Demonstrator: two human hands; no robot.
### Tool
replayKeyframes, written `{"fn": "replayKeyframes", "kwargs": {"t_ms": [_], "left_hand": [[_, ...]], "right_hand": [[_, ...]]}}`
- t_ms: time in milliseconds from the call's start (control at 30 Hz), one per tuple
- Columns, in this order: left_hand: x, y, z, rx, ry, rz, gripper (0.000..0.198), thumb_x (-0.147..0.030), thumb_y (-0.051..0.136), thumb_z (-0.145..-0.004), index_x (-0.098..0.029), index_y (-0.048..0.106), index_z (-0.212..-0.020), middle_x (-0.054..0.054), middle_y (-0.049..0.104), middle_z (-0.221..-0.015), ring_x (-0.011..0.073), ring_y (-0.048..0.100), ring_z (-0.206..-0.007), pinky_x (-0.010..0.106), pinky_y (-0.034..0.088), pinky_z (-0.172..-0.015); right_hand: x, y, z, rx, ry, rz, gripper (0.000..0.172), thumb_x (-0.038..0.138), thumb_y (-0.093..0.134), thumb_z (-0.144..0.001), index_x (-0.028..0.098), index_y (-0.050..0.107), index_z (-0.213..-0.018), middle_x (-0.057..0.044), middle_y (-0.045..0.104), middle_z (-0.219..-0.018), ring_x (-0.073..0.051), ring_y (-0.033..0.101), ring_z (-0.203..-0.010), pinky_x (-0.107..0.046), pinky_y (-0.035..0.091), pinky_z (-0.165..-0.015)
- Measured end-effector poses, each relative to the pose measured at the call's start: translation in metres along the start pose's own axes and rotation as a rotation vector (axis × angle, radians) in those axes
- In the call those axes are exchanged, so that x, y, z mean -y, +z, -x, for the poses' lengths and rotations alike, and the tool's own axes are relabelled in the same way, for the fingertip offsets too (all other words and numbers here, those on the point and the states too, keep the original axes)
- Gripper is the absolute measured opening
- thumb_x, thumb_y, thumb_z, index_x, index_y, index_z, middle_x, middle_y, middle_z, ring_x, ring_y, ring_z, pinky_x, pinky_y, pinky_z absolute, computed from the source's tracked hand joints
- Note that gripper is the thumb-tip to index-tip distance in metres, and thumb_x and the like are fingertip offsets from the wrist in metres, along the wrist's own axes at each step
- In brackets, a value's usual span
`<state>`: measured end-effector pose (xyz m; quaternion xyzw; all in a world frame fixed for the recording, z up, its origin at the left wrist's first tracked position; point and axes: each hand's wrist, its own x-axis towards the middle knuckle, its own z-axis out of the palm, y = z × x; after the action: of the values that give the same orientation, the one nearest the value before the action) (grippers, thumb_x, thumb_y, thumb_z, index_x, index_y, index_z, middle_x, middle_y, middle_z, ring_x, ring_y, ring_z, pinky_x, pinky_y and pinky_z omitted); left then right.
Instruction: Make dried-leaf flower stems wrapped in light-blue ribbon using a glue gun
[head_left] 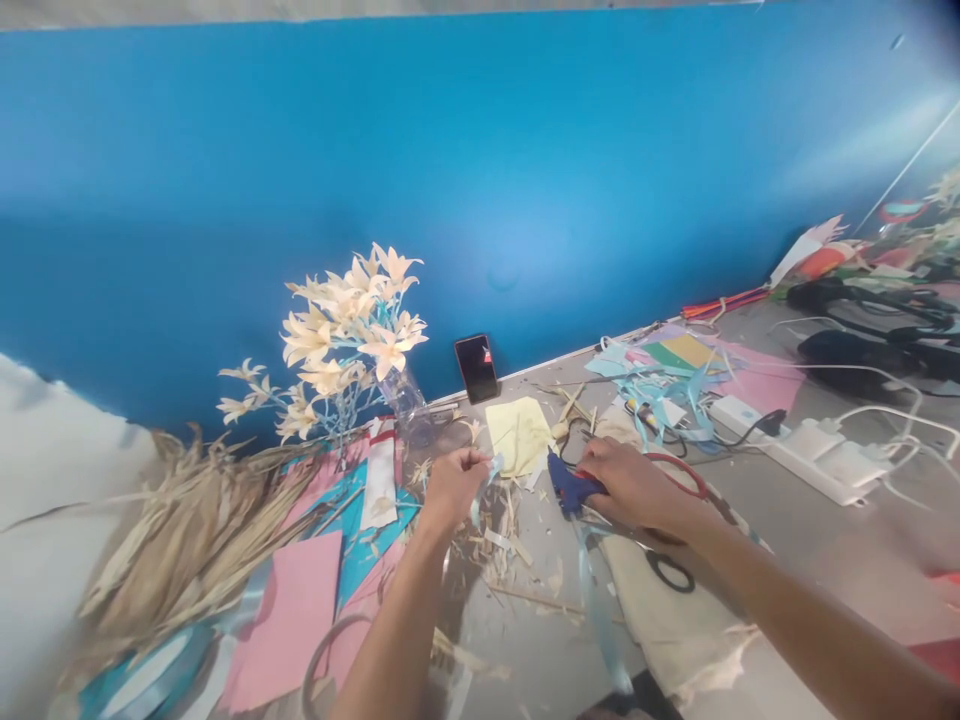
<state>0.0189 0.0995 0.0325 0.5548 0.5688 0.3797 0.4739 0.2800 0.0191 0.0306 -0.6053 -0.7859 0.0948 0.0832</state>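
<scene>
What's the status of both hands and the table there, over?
Left hand pinching a light-blue strip. Right hand gripping the blue glue gun. Dry scraps scattered between the forearms, possibly in the way.

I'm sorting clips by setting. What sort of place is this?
Probably a craft workspace: there's a blue glue gun in the right hand, a cluster of pale, handmade-looking flowers, and a heap of dried, husk-like strips.

1 dark-blue glue gun (568,487) slants with its narrow end pointing forward; 1 small pale-blue strip (495,466) lies to its left, apart.
</scene>
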Motion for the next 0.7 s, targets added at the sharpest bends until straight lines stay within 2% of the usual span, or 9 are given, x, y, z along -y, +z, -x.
{"fn": "replayKeyframes", "kwargs": {"t_ms": [100,200,300,400,467,567,700], "left_hand": [[-0.003,0.003,-0.021,0.049,0.012,-0.172,0.007,-0.018,0.072,-0.066,-0.017,0.070,-0.059,-0.004,0.055,-0.052,0.0093,0.042,-0.049,0.022,0.025,-0.049],[-0.001,0.008,-0.043,0.085,-0.025,-0.307,0.009,-0.018,0.070,-0.071,-0.016,0.067,-0.062,-0.005,0.055,-0.054,0.0097,0.045,-0.051,0.022,0.028,-0.049],[0.004,0.016,-0.064,0.149,-0.070,-0.429,0.013,-0.019,0.071,-0.076,-0.014,0.066,-0.066,-0.004,0.057,-0.058,0.0103,0.050,-0.053,0.022,0.035,-0.050],[0.011,0.024,-0.080,0.219,-0.101,-0.541,0.016,-0.028,0.068,-0.087,-0.013,0.067,-0.084,0.001,0.066,-0.079,0.0137,0.061,-0.067,0.027,0.050,-0.061],[0.016,0.028,-0.087,0.253,-0.115,-0.601,0.023,-0.034,0.064,-0.092,-0.013,0.066,-0.101,0.004,0.068,-0.097,0.0174,0.066,-0.082,0.034,0.056,-0.072],[0.022,0.032,-0.092,0.273,-0.129,-0.667,0.030,-0.035,0.062,-0.094,-0.015,0.063,-0.116,0.008,0.066,-0.114,0.0216,0.066,-0.096,0.041,0.057,-0.082],[0.023,0.034,-0.093,0.269,-0.132,-0.713,0.034,-0.035,0.062,-0.094,-0.016,0.061,-0.122,0.010,0.063,-0.122,0.0238,0.065,-0.103,0.044,0.056,-0.087]], "right_hand": [[-0.015,0.001,0.000,-0.071,0.051,-0.271,0.026,0.028,0.063,-0.081,0.018,0.068,-0.104,-0.012,0.065,-0.108,-0.029,0.059,-0.101,-0.036,0.044,-0.086],[-0.025,-0.001,-0.002,-0.073,0.145,-0.686,0.033,0.037,0.057,-0.088,0.021,0.064,-0.116,-0.010,0.068,-0.113,-0.028,0.063,-0.100,-0.036,0.048,-0.082],[-0.027,-0.005,-0.009,-0.044,0.128,-0.970,0.034,0.045,0.049,-0.096,0.019,0.069,-0.105,-0.010,0.071,-0.102,-0.024,0.065,-0.090,-0.032,0.048,-0.075],[-0.023,-0.003,-0.026,0.028,0.036,-0.973,0.043,0.053,0.046,-0.097,0.018,0.070,-0.087,-0.007,0.070,-0.087,-0.018,0.060,-0.074,-0.029,0.044,-0.068],[-0.020,0.001,-0.039,0.073,-0.003,-0.956,0.045,0.056,0.047,-0.097,0.018,0.068,-0.085,-0.006,0.069,-0.085,-0.016,0.058,-0.069,-0.027,0.043,-0.064],[-0.016,0.009,-0.056,0.112,-0.025,-0.988,0.047,0.059,0.047,-0.096,0.017,0.066,-0.087,-0.007,0.071,-0.088,-0.016,0.059,-0.069,-0.027,0.045,-0.065],[-0.010,0.013,-0.070,0.140,-0.039,-0.995,0.049,0.059,0.046,-0.097,0.015,0.066,-0.088,-0.008,0.072,-0.087,-0.016,0.059,-0.067,-0.028,0.046,-0.065]]}}
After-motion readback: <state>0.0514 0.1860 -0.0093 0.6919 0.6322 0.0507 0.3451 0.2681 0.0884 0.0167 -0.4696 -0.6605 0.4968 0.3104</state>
